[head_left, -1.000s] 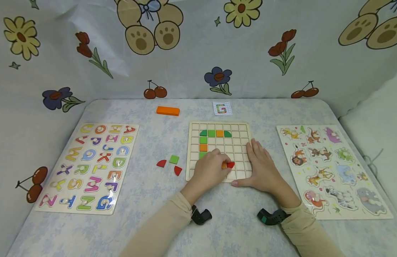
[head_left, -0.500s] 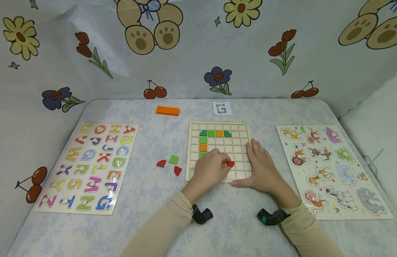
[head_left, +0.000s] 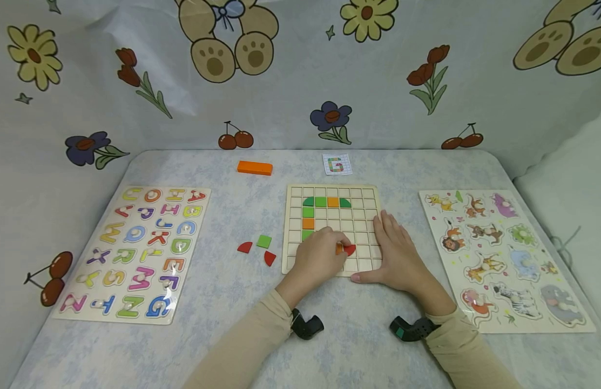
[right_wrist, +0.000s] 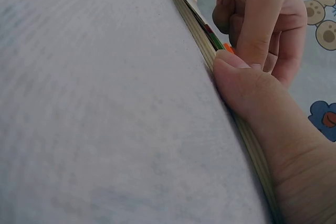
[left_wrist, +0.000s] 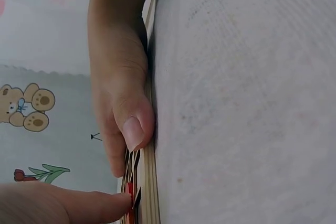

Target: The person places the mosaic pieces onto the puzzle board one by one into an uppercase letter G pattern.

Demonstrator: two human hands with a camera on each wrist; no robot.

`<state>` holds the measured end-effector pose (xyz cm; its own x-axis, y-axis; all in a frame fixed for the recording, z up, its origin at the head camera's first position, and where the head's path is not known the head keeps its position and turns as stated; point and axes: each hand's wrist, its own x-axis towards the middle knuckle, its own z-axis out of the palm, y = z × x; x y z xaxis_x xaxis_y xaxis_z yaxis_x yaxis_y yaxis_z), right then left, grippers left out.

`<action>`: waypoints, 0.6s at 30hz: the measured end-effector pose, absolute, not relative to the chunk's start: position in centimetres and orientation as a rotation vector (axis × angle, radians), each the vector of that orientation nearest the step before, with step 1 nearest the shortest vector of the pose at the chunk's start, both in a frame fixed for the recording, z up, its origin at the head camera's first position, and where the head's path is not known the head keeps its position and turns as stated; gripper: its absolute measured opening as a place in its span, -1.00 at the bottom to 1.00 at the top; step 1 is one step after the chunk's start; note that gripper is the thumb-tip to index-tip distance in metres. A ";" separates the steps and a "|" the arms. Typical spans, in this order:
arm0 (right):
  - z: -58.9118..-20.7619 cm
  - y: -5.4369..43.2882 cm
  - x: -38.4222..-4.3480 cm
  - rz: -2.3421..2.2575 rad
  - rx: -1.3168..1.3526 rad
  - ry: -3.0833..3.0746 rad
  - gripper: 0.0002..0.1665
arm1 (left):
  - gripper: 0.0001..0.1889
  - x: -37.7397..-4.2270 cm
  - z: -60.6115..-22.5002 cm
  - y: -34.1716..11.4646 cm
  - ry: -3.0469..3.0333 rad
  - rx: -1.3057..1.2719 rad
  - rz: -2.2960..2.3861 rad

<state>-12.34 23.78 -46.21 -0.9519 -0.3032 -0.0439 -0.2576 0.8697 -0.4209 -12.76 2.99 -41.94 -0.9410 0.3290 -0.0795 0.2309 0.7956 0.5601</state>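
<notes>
My left hand (head_left: 319,254) is over the lower middle of a wooden grid board (head_left: 365,229), its fingers curled and pinching a red quarter-circle tile (head_left: 350,250). An orange square tile (head_left: 339,249) shows partly beneath those fingers. In the left wrist view, a digit touches the edge of the red tile, which sits low on the board. My right hand (head_left: 399,259) rests along the board's right side with fingers spread straight and thumb at the near edge. Green and orange tiles (head_left: 332,202) form a top row and a left column; the lower part is hidden by my left hand.
Two red quarter-circle tiles (head_left: 244,247) and a green square tile (head_left: 263,241) lie left of the board. A small pattern card (head_left: 337,164) and an orange block (head_left: 254,168) lie behind. An alphabet puzzle (head_left: 130,259) is at left, an animal puzzle (head_left: 504,259) at right.
</notes>
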 end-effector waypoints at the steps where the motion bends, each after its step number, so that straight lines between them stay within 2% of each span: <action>1: -46.2 23.8 -12.3 -0.639 -0.441 2.934 0.76 | -0.84 -12.8 -41.9 3.0 2.810 0.441 0.839; 18: -46.2 23.7 -12.3 -0.657 -0.436 2.935 0.76 | -0.78 -12.4 -41.6 2.5 2.804 0.430 0.828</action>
<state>-12.31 23.70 -46.22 -0.9537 -0.2985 -0.0367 -0.2544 0.8658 -0.4308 -12.43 2.52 -41.59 -0.9407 0.3256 -0.0953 0.2215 0.8022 0.5544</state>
